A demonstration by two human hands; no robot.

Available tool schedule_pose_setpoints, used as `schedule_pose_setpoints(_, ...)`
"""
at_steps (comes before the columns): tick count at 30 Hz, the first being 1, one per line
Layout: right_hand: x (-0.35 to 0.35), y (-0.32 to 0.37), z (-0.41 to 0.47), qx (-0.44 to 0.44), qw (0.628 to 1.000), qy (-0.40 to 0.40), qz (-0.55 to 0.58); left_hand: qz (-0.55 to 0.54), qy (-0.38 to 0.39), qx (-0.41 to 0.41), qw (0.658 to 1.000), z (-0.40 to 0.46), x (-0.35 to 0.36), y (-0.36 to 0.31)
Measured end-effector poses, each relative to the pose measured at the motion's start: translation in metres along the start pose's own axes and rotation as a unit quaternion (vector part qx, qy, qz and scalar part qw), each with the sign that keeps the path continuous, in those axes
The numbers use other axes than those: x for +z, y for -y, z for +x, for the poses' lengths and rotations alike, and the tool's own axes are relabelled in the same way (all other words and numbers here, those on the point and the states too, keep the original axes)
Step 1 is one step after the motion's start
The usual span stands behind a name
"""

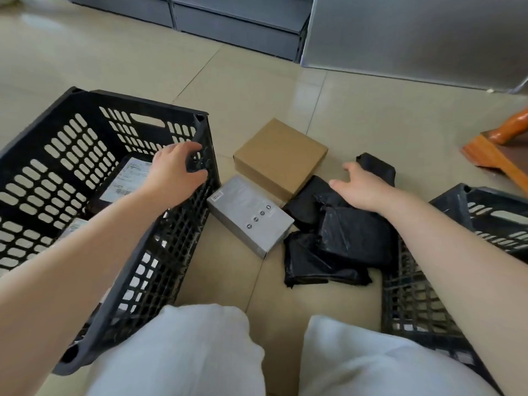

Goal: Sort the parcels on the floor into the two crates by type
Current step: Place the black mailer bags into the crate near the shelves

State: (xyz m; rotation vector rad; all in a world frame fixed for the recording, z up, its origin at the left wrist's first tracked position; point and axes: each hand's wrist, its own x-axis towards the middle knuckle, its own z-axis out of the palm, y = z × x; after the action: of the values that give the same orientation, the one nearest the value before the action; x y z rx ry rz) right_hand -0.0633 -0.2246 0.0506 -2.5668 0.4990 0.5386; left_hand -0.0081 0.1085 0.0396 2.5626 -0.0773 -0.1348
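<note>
Both hands spread: left hand (174,172) over left crate (94,178), right hand (360,187) over black bags (351,235).

Home – tiled floor (357,104), wooden furniture leg (511,130)

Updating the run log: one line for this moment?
left hand open over left crate | right hand open on black bags | boxes unsorted

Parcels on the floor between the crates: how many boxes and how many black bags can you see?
Boxes: 2, a brown cardboard box and a grey box.
Black bags: at least 3, heaped and overlapping, so the exact count is unclear.
Total: at least 5 parcels on the floor.
</note>
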Motion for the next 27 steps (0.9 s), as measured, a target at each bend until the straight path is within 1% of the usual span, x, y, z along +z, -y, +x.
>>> schedule_pose_setpoints(3,0.018,-0.036,0.003,0.024,0.999,0.011,0.023,0.023,-0.008,0.018,1.0,0.0,0.024,-0.017)
schedule_pose_setpoints(5,0.03,-0.056,0.005,0.038,0.999,0.019,0.027,0.015,0.009,0.02,1.0,-0.001,0.043,-0.022)
schedule_pose_setpoints(8,0.047,-0.086,0.011,0.057,0.997,0.036,0.022,0.01,0.074,0.013,0.997,-0.006,0.073,-0.022)
schedule_pose_setpoints(11,0.063,-0.111,0.017,0.054,0.998,0.028,-0.004,0.029,0.142,-0.005,0.99,-0.011,0.096,-0.011)
schedule_pose_setpoints(13,0.073,-0.123,0.02,0.036,0.998,0.022,-0.038,0.023,0.167,-0.019,0.986,-0.014,0.107,-0.003)
schedule_pose_setpoints(15,0.082,-0.133,0.021,0.009,0.995,0.023,-0.099,0.014,0.191,-0.033,0.981,-0.017,0.116,0.003)
schedule_pose_setpoints(19,0.104,-0.147,0.026,-0.028,0.971,0.026,-0.236,0.004,0.241,-0.039,0.97,-0.025,0.132,0.014)
schedule_pose_setpoints(22,0.117,-0.153,0.028,-0.037,0.961,0.03,-0.271,-0.015,0.268,-0.059,0.962,-0.03,0.137,0.018)
schedule_pose_setpoints(25,0.133,-0.153,0.03,-0.046,0.946,0.033,-0.318,-0.029,0.265,-0.076,0.961,-0.031,0.141,0.021)
schedule_pose_setpoints(27,0.146,-0.152,0.03,-0.045,0.938,0.02,-0.343,-0.041,0.269,-0.077,0.959,-0.032,0.143,0.021)
